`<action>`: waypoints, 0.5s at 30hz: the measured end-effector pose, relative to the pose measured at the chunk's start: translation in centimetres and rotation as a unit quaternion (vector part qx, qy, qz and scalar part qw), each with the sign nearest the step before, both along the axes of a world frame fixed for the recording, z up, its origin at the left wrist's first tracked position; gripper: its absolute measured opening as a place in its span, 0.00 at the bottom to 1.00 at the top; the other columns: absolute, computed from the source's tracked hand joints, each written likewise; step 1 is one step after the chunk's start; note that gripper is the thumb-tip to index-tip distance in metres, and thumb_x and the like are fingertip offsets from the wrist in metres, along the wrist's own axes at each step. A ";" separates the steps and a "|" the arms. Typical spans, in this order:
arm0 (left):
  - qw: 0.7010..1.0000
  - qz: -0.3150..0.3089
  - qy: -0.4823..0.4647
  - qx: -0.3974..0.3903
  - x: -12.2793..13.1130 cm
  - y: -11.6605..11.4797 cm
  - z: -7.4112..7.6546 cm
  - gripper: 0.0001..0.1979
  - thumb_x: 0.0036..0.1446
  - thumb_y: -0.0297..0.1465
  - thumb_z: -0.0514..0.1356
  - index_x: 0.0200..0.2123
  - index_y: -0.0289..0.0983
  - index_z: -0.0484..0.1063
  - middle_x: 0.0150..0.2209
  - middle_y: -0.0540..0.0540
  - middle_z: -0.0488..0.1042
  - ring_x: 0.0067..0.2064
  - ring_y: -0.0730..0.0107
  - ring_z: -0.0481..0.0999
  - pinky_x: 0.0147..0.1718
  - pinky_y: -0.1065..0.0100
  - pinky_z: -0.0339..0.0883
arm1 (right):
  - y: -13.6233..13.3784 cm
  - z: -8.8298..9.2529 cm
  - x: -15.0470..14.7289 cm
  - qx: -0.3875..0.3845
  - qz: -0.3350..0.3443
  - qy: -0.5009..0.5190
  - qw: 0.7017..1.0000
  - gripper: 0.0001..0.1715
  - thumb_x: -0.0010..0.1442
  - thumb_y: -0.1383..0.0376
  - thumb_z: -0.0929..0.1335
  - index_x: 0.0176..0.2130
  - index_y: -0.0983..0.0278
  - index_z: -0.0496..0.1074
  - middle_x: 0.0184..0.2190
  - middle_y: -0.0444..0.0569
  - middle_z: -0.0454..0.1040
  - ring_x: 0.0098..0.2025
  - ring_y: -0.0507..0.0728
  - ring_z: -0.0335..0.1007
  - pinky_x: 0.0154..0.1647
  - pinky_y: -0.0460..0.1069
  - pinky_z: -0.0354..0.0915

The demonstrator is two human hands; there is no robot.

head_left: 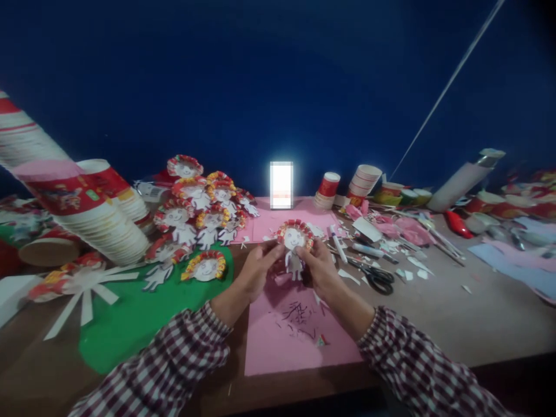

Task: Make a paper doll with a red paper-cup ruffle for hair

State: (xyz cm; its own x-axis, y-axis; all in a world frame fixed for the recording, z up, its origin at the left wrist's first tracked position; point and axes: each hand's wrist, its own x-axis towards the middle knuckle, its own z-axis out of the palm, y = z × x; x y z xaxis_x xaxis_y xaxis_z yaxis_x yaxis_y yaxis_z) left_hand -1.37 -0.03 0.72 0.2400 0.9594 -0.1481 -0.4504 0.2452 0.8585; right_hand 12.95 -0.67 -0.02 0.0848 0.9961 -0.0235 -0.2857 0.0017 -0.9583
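Between my two hands is a paper doll (pixel 295 238) with a drawn face, a white body and a ring of red curls around its head. My left hand (pixel 262 260) grips its left side, fingers closed and thumb at the edge. On the other side my right hand (pixel 319 260) pinches the doll, with the thumb on its front near the neck. Both hands hold it above a pink sheet (pixel 278 347) with dark pen marks. What the fingers do behind the doll is hidden.
Several similar dolls (pixel 211 223) are piled at left, near a green sheet (pixel 130 324). Stacked paper cups (pixel 99 214) lean at far left; more cups (pixel 364 180) stand at the back. Scissors (pixel 374 275), a marker (pixel 337 243) and paper scraps (pixel 421 263) lie at right.
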 end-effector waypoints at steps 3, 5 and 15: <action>0.999 -0.004 0.049 0.006 0.6 -0.4 -0.5 0.23 0.37 0.40 0.74 0.33 0.31 0.73 0.24 0.50 0.73 0.22 0.78 0.69 0.20 0.75 0.65 | -0.2 -0.1 -0.3 0.017 -0.025 -0.064 0.998 0.25 0.49 0.57 0.72 0.44 0.60 0.61 0.34 0.46 0.75 0.32 0.55 0.73 0.28 0.48 0.69; 0.998 0.016 0.059 -0.004 0.7 -0.4 -0.8 0.23 0.36 0.41 0.74 0.30 0.31 0.73 0.21 0.52 0.71 0.18 0.79 0.66 0.16 0.74 0.62 | -0.5 -0.1 -0.5 0.029 -0.030 -0.107 0.993 0.25 0.51 0.58 0.72 0.45 0.61 0.62 0.35 0.47 0.75 0.34 0.56 0.73 0.29 0.48 0.69; 0.998 0.002 0.065 0.008 0.3 -0.2 -1.1 0.24 0.33 0.36 0.75 0.35 0.30 0.75 0.30 0.45 0.77 0.28 0.71 0.75 0.22 0.73 0.69 | -0.4 -0.6 -0.8 0.037 -0.029 -0.114 0.992 0.21 0.52 0.60 0.70 0.44 0.62 0.64 0.36 0.49 0.75 0.33 0.55 0.72 0.32 0.49 0.70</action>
